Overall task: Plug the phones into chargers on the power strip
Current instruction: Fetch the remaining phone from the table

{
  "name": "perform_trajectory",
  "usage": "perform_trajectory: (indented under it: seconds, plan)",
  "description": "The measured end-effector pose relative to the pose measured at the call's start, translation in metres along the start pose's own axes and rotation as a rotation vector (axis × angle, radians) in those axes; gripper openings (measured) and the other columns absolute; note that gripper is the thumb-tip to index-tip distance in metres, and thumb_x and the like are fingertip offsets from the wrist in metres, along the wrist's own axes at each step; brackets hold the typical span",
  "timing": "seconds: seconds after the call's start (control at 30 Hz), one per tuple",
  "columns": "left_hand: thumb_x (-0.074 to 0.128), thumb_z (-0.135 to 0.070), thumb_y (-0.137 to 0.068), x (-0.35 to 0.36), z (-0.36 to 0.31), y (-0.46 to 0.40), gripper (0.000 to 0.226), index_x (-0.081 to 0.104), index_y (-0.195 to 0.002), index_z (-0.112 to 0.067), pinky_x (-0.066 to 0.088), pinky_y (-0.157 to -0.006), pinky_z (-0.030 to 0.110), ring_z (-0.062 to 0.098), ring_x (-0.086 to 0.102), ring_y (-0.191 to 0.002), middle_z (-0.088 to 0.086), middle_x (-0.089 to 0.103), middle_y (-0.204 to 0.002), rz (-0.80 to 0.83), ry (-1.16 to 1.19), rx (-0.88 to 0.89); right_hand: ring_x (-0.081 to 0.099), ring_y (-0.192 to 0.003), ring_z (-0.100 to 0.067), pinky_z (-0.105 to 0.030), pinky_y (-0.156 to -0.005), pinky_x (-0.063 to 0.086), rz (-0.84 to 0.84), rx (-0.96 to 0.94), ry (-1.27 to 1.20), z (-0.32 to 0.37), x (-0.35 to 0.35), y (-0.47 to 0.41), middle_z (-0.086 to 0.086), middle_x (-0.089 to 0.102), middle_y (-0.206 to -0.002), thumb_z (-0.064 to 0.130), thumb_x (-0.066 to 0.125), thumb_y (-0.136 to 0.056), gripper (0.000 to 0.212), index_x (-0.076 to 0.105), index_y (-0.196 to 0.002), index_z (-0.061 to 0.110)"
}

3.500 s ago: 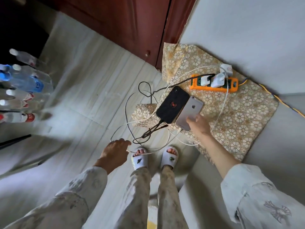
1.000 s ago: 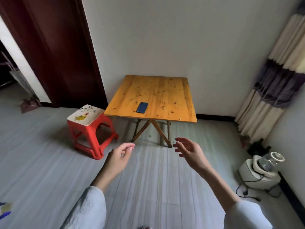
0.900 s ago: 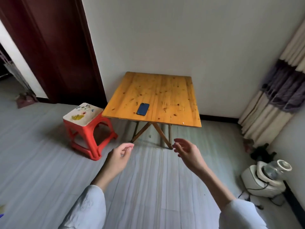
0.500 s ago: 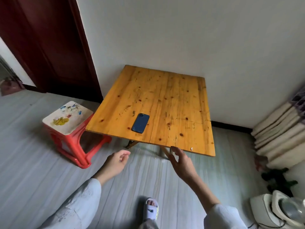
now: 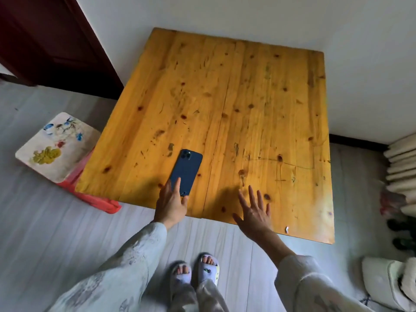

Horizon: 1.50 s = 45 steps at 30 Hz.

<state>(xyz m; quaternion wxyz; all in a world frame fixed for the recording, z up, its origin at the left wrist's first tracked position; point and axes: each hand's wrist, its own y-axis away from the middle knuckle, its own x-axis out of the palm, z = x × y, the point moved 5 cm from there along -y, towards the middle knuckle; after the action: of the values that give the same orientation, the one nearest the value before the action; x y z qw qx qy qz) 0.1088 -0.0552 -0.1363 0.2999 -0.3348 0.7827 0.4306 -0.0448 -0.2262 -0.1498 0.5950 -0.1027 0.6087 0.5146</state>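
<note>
A dark blue phone (image 5: 186, 168) lies face down on the wooden table (image 5: 258, 113), close to its near edge. My left hand (image 5: 171, 203) reaches over that edge, and its fingers touch the phone's near end; whether they grip it I cannot tell. My right hand (image 5: 253, 211) hovers over the near edge to the right of the phone, fingers spread and holding nothing. No power strip or charger is in view.
A red plastic stool (image 5: 59, 147) with a painted white top stands just left of the table. A dark red door (image 5: 51, 39) is at the back left. Curtain folds (image 5: 400, 167) and a white appliance (image 5: 391, 282) sit at the right. My slippered feet (image 5: 195, 270) stand on the grey floor.
I have walked from the charging mat across the room up to the table. Both hands have moved forward over its near edge, and the left hand has come onto the blue phone.
</note>
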Motion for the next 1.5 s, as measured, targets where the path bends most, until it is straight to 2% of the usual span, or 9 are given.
perform_trajectory:
  seconds: [0.13, 0.27, 0.47, 0.67, 0.77, 0.87, 0.97, 1.1, 1.5]
  plan:
    - [0.04, -0.039, -0.094, 0.011, -0.013, -0.038, 0.066, 0.001, -0.146, -0.03, 0.02, -0.113, 0.047, 0.032, 0.004, -0.143, 0.011, -0.002, -0.157, -0.037, -0.096, -0.026, -0.02, -0.142, -0.032, -0.061, -0.114, 0.004, 0.028, 0.018, 0.042, -0.017, 0.017, -0.018, -0.005, -0.023, -0.155, 0.053, 0.044, -0.089, 0.08, -0.01, -0.145, 0.035]
    - [0.051, -0.034, -0.09, 0.015, -0.024, -0.055, 0.069, 0.01, -0.146, -0.03, 0.028, -0.104, 0.051, 0.036, 0.022, -0.132, 0.019, 0.015, -0.15, -0.124, -0.233, -0.041, -0.019, -0.142, -0.033, -0.061, -0.113, 0.005, 0.015, 0.012, 0.059, -0.022, 0.025, -0.019, -0.005, -0.022, -0.155, 0.053, 0.044, -0.089, 0.081, -0.011, -0.145, 0.035]
    - [0.078, -0.025, -0.069, 0.003, -0.021, -0.075, 0.103, 0.009, -0.144, -0.015, 0.032, -0.1, 0.05, 0.038, 0.03, -0.122, 0.023, 0.029, -0.135, -0.08, -0.112, -0.237, -0.022, -0.141, -0.032, -0.06, -0.114, 0.002, 0.031, 0.019, 0.04, -0.022, 0.025, -0.02, -0.004, -0.024, -0.154, 0.05, 0.045, -0.089, 0.081, -0.013, -0.144, 0.035]
    - [0.067, -0.011, -0.079, 0.013, -0.007, -0.071, 0.063, 0.03, -0.13, -0.008, 0.044, -0.095, 0.044, 0.033, 0.047, -0.115, 0.014, 0.044, -0.13, 0.098, 0.245, -0.185, -0.014, -0.144, -0.029, -0.057, -0.115, 0.009, 0.074, 0.027, -0.023, -0.021, 0.014, -0.019, -0.003, -0.016, -0.157, 0.046, 0.042, -0.092, 0.071, -0.001, -0.147, 0.034]
    - [0.056, -0.009, -0.087, 0.011, -0.004, -0.049, 0.029, 0.041, -0.111, -0.013, 0.046, -0.073, 0.032, 0.024, 0.051, -0.09, 0.008, 0.049, -0.109, 0.199, 0.445, -0.163, 0.006, -0.145, -0.029, -0.047, -0.114, 0.024, 0.073, 0.114, -0.255, -0.017, 0.002, -0.006, -0.004, 0.002, -0.159, 0.039, 0.043, -0.094, 0.062, 0.014, -0.147, 0.026]
    - [0.054, -0.005, -0.088, 0.009, -0.006, -0.015, 0.027, 0.042, -0.111, -0.015, 0.043, -0.066, 0.029, 0.023, 0.054, -0.086, 0.009, 0.054, -0.104, 0.286, 0.561, -0.106, 0.034, -0.135, -0.03, -0.04, -0.108, 0.035, -0.092, 0.251, -0.496, -0.008, -0.007, 0.033, -0.009, 0.027, -0.153, 0.031, 0.048, -0.094, 0.06, 0.023, -0.146, 0.016]
    - [0.058, -0.004, -0.087, 0.006, -0.015, 0.024, 0.028, 0.047, -0.111, -0.015, 0.046, -0.071, 0.031, 0.024, 0.06, -0.089, 0.009, 0.062, -0.103, 0.383, 0.657, -0.053, 0.046, -0.127, -0.026, -0.032, -0.101, 0.038, -0.188, 0.346, -0.615, 0.003, -0.003, 0.089, -0.01, 0.041, -0.144, 0.029, 0.049, -0.093, 0.056, 0.028, -0.143, 0.014]
    - [0.06, -0.006, -0.086, 0.006, -0.044, 0.067, 0.025, 0.051, -0.092, -0.029, 0.048, -0.061, 0.025, 0.01, 0.064, -0.081, -0.008, 0.067, -0.088, 0.515, 0.689, 0.047, 0.06, -0.11, -0.02, -0.023, -0.088, 0.044, -0.279, 0.481, -0.78, 0.004, 0.002, 0.169, -0.009, 0.057, -0.13, 0.024, 0.052, -0.092, 0.045, 0.041, -0.135, 0.014]
    - [0.06, -0.004, -0.085, 0.077, -0.154, 0.307, 0.03, 0.051, -0.109, -0.02, 0.055, -0.064, 0.027, 0.016, 0.067, -0.081, 0.002, 0.069, -0.09, 0.96, 0.483, 0.544, 0.058, -0.092, -0.009, -0.019, -0.083, 0.044, -0.929, 0.906, -0.966, -0.034, 0.027, 0.467, -0.003, 0.064, -0.115, 0.021, 0.051, -0.093, 0.036, 0.05, -0.128, 0.016]
